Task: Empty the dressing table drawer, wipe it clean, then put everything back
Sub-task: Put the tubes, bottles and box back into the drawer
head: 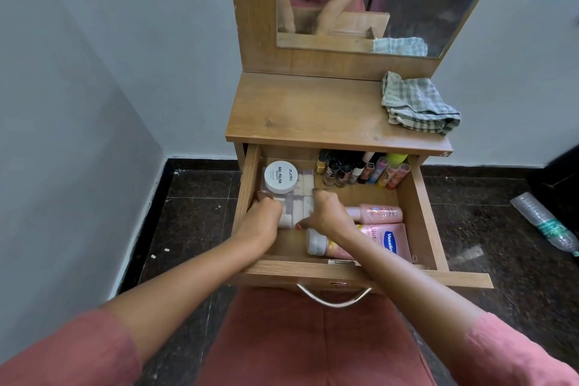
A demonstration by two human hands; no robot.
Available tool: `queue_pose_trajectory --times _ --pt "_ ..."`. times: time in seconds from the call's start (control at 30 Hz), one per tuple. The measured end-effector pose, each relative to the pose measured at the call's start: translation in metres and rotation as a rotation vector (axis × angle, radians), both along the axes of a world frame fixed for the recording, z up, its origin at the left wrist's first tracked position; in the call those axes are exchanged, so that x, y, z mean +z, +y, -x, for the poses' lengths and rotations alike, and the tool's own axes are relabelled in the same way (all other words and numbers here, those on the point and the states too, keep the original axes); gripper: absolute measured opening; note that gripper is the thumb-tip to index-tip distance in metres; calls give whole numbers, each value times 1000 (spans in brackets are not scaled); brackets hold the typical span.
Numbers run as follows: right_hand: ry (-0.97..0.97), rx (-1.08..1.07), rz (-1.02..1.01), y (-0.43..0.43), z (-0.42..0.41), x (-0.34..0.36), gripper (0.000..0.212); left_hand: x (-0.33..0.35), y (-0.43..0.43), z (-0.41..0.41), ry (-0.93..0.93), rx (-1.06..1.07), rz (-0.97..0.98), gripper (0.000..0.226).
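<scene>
With sleeves (78,354) clear, left hand (266,211) and right hand (327,213) both curled round the clear box (302,200), move it level to avoid tipping the white jar (280,176) on top.

drawer (250,185) pulled out, stocked | clear box (297,200) rear-L | polish btls (344,171) rear-R | checked cloth (418,103) crumpled on tabletop (307,110)

Single wide-angle head view, forward and steeply down, close above the open drawer (417,213)
</scene>
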State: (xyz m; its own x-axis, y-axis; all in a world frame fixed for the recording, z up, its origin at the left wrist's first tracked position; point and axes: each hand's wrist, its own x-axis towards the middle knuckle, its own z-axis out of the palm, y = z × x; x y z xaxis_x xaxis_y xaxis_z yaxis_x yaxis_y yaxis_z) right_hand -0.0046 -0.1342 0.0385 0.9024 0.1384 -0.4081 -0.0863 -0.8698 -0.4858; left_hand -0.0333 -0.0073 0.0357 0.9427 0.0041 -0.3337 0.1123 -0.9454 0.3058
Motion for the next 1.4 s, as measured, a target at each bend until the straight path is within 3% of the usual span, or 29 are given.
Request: queue_pose_trajectory --times 0.2,0.47,0.8,1.17,1.4 --pt "-39 86 122 10 2 1 59 0 -3 -4 -8 0 -82 31" --pt "-132 68 80 14 -6 -6 38 0 1 -9 -88 -181 -223 28" --pt "-169 22 28 14 -14 -14 25 0 -1 -17 -132 -207 -357 33" --pt "-199 1 -69 11 -11 -17 26 -2 -2 -16 -150 -203 -388 31" --pt "-186 15 -27 11 -10 -14 33 -2 -2 -15 -184 -189 -365 29"
